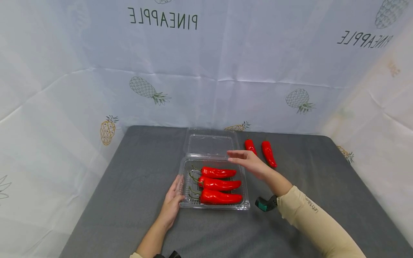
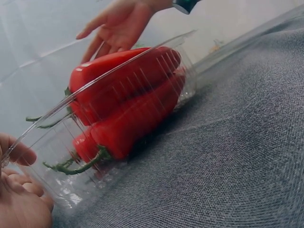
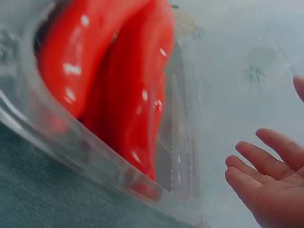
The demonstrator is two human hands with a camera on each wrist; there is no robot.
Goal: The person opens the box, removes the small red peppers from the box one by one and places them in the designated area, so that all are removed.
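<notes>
A clear plastic clamshell box lies with its lid folded back. Inside are several red chili peppers with green stems, lying side by side, stems toward the left. My left hand grips the box's left wall, thumb over the rim and fingers outside, as the left wrist view also shows. Above the box's right back corner hovers my right hand, fingers extended and holding nothing. In the right wrist view its palm and spread fingers are apart from the box.
Two more red peppers lie on the grey cloth at the back right, one fully visible, the other partly behind my right hand. A pineapple-print curtain hangs behind the grey table.
</notes>
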